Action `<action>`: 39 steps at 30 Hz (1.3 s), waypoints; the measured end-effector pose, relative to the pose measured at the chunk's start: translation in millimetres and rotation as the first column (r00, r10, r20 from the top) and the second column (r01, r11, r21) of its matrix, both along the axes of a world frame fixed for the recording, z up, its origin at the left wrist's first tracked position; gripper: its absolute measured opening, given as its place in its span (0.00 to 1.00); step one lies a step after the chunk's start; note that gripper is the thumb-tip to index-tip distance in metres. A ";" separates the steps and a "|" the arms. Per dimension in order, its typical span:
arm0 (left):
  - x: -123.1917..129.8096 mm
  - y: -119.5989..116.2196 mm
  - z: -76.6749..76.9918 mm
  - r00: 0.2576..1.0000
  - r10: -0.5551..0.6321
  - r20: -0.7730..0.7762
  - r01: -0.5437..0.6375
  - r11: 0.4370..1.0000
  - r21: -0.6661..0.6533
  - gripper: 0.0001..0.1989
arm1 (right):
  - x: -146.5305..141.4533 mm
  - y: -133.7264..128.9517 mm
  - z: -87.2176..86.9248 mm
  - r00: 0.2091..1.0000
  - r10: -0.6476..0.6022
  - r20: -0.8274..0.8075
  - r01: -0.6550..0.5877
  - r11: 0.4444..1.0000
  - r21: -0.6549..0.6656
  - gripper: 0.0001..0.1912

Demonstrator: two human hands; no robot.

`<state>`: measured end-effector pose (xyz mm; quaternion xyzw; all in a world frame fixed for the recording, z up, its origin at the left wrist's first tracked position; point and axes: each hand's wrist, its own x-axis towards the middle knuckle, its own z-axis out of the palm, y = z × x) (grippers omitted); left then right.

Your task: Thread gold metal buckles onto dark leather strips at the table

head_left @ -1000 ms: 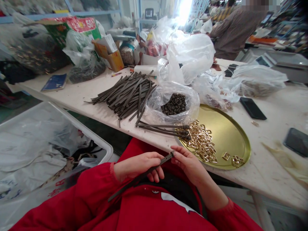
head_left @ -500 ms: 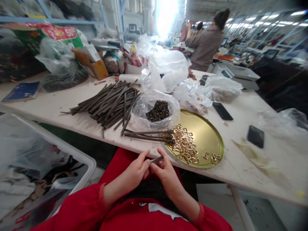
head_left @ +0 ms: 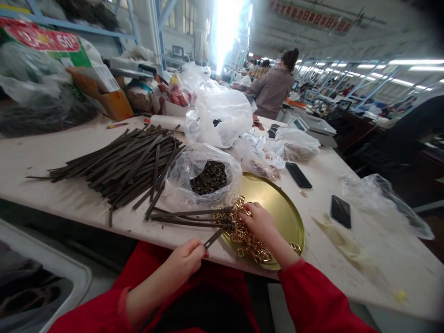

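Note:
My left hand [head_left: 189, 259] is closed on one end of a short dark strap [head_left: 214, 238], with a slit showing near the fingers. The strap slants up towards the tray. Over the pile of gold metal buckles [head_left: 253, 249], my right hand [head_left: 262, 224] has its fingers bent in a pinch; what is between them is hidden. The buckles lie on a round gold tray [head_left: 277, 199]. Several finished-looking straps [head_left: 187, 214] rest with their looped ends on the tray's left side. A clear bag [head_left: 173, 180] of small dark loops [head_left: 210, 178] stands behind them.
A large heap of dark straps [head_left: 121, 162] covers the table's left part. Two phones, one of them a black phone [head_left: 298, 175], lie on the right. White plastic bags [head_left: 222, 111] fill the back. A white bin [head_left: 81, 277] stands at lower left. Another person [head_left: 275, 88] stands beyond.
My hands have parted. The right moved up and right onto the buckles; the left kept the strap and moved slightly left and down. The camera view has shifted too.

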<state>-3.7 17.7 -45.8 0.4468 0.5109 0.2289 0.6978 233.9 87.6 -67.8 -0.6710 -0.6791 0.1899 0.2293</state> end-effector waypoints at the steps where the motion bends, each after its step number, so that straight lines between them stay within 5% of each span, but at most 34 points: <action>1: 1.9 2.8 -0.7 1.000 -0.014 -0.004 0.014 1.000 -0.001 0.11 | -0.1 8.1 -1.1 1.000 0.015 0.007 -0.015 1.000 -0.015 0.06; 8: 1.6 10.1 -9.6 0.994 -0.026 -0.106 0.040 0.990 0.137 0.10 | -1.4 11.4 3.3 0.997 0.023 -0.077 -0.023 1.000 -0.002 0.04; 11: 3.7 7.3 -1.4 0.991 -0.013 -0.135 0.045 0.970 0.239 0.10 | -9.1 -9.1 17.3 0.941 0.006 -0.339 -0.022 0.999 -0.042 0.07; 12: 4.7 5.8 3.8 0.990 -0.005 -0.139 0.044 0.959 0.279 0.10 | -14.9 -18.4 22.7 0.860 -0.013 -0.510 -0.040 0.995 -0.093 0.09; 14: 6.2 2.4 15.0 0.989 0.025 -0.143 0.031 0.927 0.375 0.10 | -31.2 -39.1 33.3 0.559 -0.115 -0.821 -0.114 0.970 -0.213 0.12; 16: 6.6 -1.9 24.3 0.987 0.064 -0.145 0.012 0.883 0.469 0.11 | -50.4 -60.1 41.5 0.277 -0.237 -0.931 -0.192 0.936 -0.295 0.13; 19: 4.4 -9.6 30.6 0.983 0.100 -0.155 0.000 0.840 0.543 0.11 | -76.4 -86.0 46.8 0.095 -0.316 -0.944 -0.246 0.911 -0.330 0.14; 22: 0.5 -17.9 30.2 0.990 0.080 -0.114 -0.010 0.856 0.517 0.10 | -92.9 -102.2 44.3 0.077 -0.302 -0.950 -0.247 0.918 -0.312 0.17; 26: -3.8 -26.6 27.9 0.991 0.086 -0.100 -0.023 0.857 0.515 0.11 | -101.4 -112.0 36.6 0.149 -0.234 -0.961 -0.231 0.936 -0.264 0.19; 39: -6.1 -35.0 30.6 0.931 0.115 -0.345 0.126 0.789 0.602 0.06 | -107.2 -114.6 22.4 0.337 -0.066 -0.939 -0.190 0.972 -0.136 0.15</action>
